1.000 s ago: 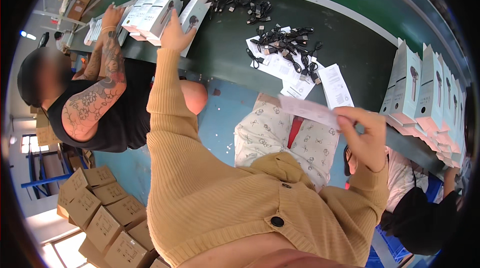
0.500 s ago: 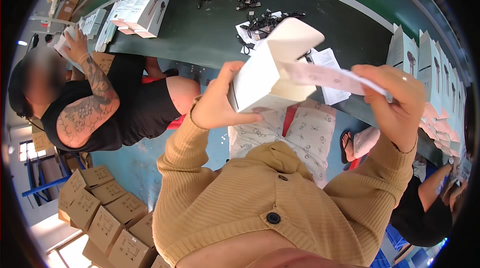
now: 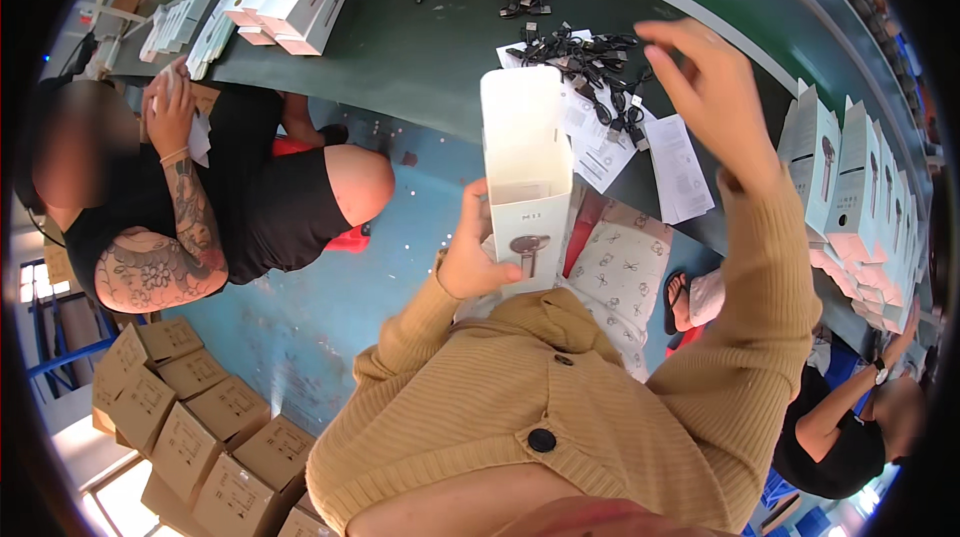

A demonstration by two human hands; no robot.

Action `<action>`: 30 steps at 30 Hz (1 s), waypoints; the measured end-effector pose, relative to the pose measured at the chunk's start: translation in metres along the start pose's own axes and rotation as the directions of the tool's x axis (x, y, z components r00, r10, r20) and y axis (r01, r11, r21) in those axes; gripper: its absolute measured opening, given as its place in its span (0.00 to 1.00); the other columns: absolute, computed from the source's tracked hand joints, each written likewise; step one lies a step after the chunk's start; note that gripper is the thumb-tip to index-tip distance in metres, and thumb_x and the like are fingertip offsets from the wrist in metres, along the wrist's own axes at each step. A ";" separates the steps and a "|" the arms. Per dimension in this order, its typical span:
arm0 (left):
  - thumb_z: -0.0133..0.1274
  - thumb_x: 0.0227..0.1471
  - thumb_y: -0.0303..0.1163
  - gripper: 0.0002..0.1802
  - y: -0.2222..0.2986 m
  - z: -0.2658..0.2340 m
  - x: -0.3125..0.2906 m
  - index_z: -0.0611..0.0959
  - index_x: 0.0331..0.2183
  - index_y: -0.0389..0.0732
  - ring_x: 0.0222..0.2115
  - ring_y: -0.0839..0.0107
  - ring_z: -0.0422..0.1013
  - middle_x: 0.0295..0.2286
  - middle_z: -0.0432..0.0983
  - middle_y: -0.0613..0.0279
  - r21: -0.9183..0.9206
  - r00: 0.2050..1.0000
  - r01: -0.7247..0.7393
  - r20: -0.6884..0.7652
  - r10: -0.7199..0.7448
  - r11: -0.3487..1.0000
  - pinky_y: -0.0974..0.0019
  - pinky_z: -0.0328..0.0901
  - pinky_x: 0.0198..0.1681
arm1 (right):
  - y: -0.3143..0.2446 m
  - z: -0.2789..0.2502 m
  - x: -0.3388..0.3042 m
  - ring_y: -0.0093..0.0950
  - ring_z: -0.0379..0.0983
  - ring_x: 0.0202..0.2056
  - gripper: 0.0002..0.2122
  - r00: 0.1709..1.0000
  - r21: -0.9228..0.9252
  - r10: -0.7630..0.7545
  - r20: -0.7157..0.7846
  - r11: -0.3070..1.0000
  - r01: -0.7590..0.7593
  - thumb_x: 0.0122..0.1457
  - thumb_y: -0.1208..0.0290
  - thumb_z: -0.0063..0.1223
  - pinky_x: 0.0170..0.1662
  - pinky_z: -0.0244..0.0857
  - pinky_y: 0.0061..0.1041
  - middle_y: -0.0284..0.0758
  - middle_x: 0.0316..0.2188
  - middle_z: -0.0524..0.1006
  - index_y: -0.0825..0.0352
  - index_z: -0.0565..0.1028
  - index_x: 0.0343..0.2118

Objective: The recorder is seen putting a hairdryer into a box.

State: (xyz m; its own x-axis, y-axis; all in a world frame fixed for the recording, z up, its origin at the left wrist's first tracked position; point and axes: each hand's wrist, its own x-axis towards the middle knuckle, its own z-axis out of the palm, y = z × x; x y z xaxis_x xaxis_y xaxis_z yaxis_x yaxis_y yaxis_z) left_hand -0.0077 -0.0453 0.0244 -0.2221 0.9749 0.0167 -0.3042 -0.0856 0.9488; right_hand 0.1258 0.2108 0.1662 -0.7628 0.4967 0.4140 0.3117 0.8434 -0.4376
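1. Head view: the left hand (image 3: 468,255) has its grip clamped on a white box (image 3: 528,222), open-topped with its flap raised, just in front of the tan cardigan (image 3: 450,387).
2. Head view: the right hand's (image 3: 715,97) grip is apart, over the table (image 3: 420,62) near black cables (image 3: 575,57) and printed leaflets (image 3: 682,172).
3. Head view: something pale, perhaps paper, shows inside the box.

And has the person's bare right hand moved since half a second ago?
Yes: the right hand has moved forward and leftward, closer to the nearer heap of black cables on the dark green tabletop.
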 end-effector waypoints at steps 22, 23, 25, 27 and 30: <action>0.72 0.30 0.35 0.50 -0.006 0.009 0.021 0.59 0.52 0.39 0.47 0.67 0.63 0.46 0.65 0.58 0.385 0.999 -0.053 0.010 0.053 0.922 0.63 0.58 0.51 | -0.049 -0.066 -0.038 0.17 0.65 0.21 0.10 0.991 0.211 -0.049 0.121 0.977 0.023 0.46 0.77 0.60 0.24 0.57 0.17 0.29 0.25 0.75 0.67 0.78 0.34; 0.72 0.29 0.36 0.50 -0.007 0.013 0.021 0.60 0.52 0.40 0.47 0.68 0.63 0.46 0.65 0.58 0.408 0.999 -0.054 0.022 0.050 0.911 0.64 0.58 0.51 | -0.058 -0.070 -0.042 0.21 0.68 0.23 0.13 0.959 0.202 -0.131 0.251 0.976 0.080 0.43 0.77 0.62 0.26 0.60 0.18 0.34 0.30 0.77 0.68 0.78 0.35; 0.72 0.29 0.36 0.50 -0.009 0.018 0.020 0.61 0.51 0.40 0.47 0.68 0.63 0.46 0.65 0.58 0.439 0.998 -0.055 0.039 0.042 0.897 0.64 0.58 0.51 | -0.068 -0.053 -0.051 0.22 0.66 0.20 0.14 0.942 0.185 -0.181 0.281 0.974 0.132 0.42 0.73 0.64 0.24 0.60 0.19 0.34 0.31 0.76 0.67 0.77 0.34; 0.73 0.28 0.35 0.52 -0.010 0.025 0.024 0.60 0.52 0.40 0.48 0.67 0.62 0.47 0.64 0.57 0.451 0.986 -0.147 0.139 0.093 0.881 0.62 0.59 0.51 | -0.069 -0.050 -0.063 0.23 0.64 0.18 0.16 0.924 0.152 -0.219 0.314 0.972 0.179 0.40 0.70 0.66 0.22 0.59 0.19 0.35 0.31 0.75 0.67 0.77 0.34; 0.73 0.28 0.34 0.52 0.006 0.040 0.032 0.59 0.53 0.39 0.48 0.65 0.63 0.49 0.63 0.56 0.278 0.988 -0.039 0.154 -0.005 0.960 0.60 0.59 0.51 | -0.070 -0.060 -0.084 0.26 0.66 0.23 0.22 0.962 0.100 -0.058 0.266 0.994 0.033 0.38 0.61 0.69 0.26 0.61 0.20 0.37 0.36 0.73 0.66 0.76 0.36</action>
State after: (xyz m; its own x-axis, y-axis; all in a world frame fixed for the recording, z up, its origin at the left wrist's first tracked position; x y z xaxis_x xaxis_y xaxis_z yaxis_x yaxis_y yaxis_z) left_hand 0.0203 -0.0068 0.0427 -0.0751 0.9953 0.0604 -0.0256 -0.0625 0.9977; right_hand 0.2023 0.1223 0.2098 -0.9029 0.3742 0.2116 0.2283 0.8345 -0.5015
